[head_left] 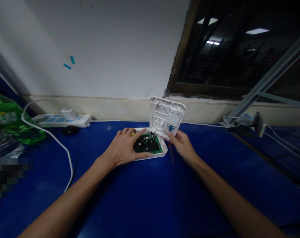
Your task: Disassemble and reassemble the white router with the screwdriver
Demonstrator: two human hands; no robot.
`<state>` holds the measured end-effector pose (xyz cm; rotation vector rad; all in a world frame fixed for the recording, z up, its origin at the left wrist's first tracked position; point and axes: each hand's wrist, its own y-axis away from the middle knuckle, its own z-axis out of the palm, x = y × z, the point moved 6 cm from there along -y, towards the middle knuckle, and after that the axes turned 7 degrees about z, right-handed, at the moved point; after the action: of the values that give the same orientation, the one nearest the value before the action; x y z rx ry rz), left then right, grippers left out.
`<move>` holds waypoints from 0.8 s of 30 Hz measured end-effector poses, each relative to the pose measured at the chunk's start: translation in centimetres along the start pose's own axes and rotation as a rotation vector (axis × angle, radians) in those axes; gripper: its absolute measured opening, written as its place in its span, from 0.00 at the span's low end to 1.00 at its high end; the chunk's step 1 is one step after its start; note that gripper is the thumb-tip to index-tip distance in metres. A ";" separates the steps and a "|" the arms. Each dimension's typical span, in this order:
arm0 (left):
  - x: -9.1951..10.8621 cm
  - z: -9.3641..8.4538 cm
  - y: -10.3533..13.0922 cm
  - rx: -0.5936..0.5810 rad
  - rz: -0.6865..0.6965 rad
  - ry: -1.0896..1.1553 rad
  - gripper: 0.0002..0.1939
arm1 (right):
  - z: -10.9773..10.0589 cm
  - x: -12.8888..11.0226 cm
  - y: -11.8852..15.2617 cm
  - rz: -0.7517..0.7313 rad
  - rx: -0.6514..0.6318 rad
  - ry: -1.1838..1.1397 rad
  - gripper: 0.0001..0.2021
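The left hand (126, 145), spread wide, grips the white case (165, 152) around a green circuit board (150, 142); the right hand (182, 142) pinches the raised cover (167, 114) beside it.

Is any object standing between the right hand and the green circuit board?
Yes. The right hand holds the white cover. Between this hand and the green circuit board are the rim of the white case and, seemingly, the red end of a slim tool. The left hand is on the other side.
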<state>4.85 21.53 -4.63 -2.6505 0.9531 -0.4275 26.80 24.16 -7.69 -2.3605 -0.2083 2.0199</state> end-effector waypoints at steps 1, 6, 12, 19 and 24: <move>0.3 0.2 0.0 -0.017 0.025 -0.032 0.48 | 0.1 0.0 0.0 0.005 -0.010 -0.064 0.22; 1.1 1.0 -0.2 0.000 0.030 -0.052 0.51 | 0.2 -0.3 0.3 0.024 -0.050 -0.243 0.20; 2.0 1.0 -0.2 0.104 -0.058 0.098 0.45 | 0.1 -0.6 0.3 0.044 -0.090 -0.226 0.24; -0.7 -2.7 -4.2 0.415 -0.095 0.711 0.33 | 0.2 -0.4 -0.2 0.040 -0.193 -0.107 0.24; -1.8 -5.2 -7.3 0.424 -0.006 0.913 0.30 | 1.2 -2.4 -0.9 0.100 -0.385 0.078 0.22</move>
<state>5.76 27.24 2.50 -2.0258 0.9120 -1.7061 25.22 24.68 -5.41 -2.7155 -0.5315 2.0851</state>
